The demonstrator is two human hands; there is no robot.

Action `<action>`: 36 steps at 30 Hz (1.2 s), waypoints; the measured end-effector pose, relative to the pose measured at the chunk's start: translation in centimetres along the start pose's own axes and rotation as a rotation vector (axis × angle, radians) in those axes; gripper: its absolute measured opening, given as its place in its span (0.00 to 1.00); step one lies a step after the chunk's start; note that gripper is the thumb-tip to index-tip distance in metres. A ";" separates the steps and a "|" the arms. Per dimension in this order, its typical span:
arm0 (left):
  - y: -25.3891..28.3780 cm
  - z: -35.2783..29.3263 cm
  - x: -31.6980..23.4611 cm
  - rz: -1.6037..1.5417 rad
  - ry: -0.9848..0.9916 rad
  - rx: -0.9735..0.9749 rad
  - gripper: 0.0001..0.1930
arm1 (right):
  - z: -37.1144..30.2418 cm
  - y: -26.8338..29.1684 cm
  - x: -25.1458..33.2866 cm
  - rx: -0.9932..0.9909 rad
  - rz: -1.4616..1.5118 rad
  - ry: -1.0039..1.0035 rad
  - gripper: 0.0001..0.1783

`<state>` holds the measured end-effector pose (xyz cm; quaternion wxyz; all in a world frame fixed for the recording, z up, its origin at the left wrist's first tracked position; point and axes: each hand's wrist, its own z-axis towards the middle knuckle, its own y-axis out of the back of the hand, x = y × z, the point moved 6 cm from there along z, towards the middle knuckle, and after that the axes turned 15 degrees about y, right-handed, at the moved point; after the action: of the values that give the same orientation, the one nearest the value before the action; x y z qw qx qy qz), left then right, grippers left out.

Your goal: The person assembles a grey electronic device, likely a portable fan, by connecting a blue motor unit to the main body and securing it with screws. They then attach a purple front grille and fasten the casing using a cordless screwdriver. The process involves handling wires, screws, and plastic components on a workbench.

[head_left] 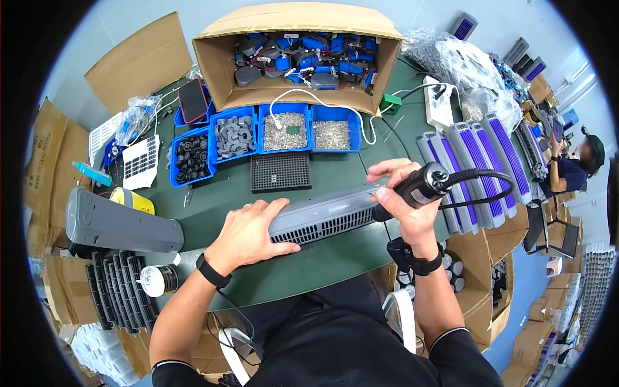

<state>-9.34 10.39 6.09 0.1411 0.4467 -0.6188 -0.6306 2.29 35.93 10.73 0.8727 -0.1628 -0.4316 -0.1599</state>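
Observation:
A long grey plastic housing [332,208] with a slotted side lies on the green table in front of me. My left hand [245,233] is closed around its left end, the thumb along the slotted side. My right hand [407,209] wraps a black corded electric screwdriver [420,188], held tilted at the right end of the housing. Its tip is hidden, so I cannot tell whether it touches a screw. Just beyond the housing sits a black perforated tray [280,172].
Blue bins [332,137] of screws and small parts stand behind, below a carton [216,84] of blue-and-grey components. Another grey housing [122,222] lies left, near a white-lidded tub [158,281]. Grey-and-purple units [480,174] fill the right side. A co-worker [574,164] sits far right.

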 end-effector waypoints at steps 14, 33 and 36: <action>-0.7 -0.1 -0.3 -0.033 0.060 -0.030 0.48 | 0.9 0.1 3.6 0.119 0.064 0.221 0.15; -1.0 -3.7 1.7 -0.101 0.113 -0.031 0.50 | 0.5 -7.4 -0.3 0.018 0.052 -0.085 0.10; -1.2 -3.7 1.9 -0.116 0.104 -0.024 0.50 | 0.6 -8.5 -0.5 0.072 -0.025 -0.182 0.10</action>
<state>-7.25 6.85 4.84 0.1415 0.5120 -0.5763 -0.6210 -1.98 28.66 11.94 0.8331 -0.1397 -0.5167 -0.1397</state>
